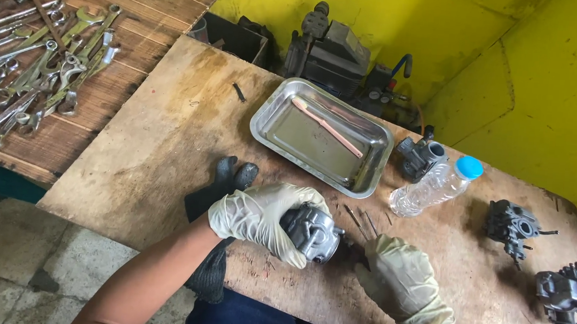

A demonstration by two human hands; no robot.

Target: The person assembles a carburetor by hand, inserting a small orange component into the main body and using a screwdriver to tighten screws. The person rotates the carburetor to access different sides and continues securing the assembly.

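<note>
Grey cast metal shows between the gloved fingers at the lower middle of the frame: a small carburettor [312, 231] sits on the near edge of the wooden bench [168, 140], wrapped by the left hand [261, 217], whose fingers curl fully round its body and hold it firm. The right hand [402, 285] lies just right of it, fingers bent down toward the wood beside the part; whether it pinches something small there cannot be told, as its fingertips are hidden.

The step in hand looks like stripping or cleaning the part, with the body steadied while small pieces are dealt with. The next move would seem to call for a steady left grip and fine fingertip work from the right.

A few thin pins [362, 221] lie just above the right hand. A black glove [223, 178] lies under the left forearm. Further up sits a steel tray [368, 181] with a pink toothbrush [328, 126] in it, and to its right a clear bottle [432, 187] with a blue cap, lying on its side. More carburettors [512, 228] rest at the right edge, one cut off by the frame. Spanners [38, 63] crowd the upper left.

The underside of the held part and what the tray holds besides the brush are hard to make out.
</note>
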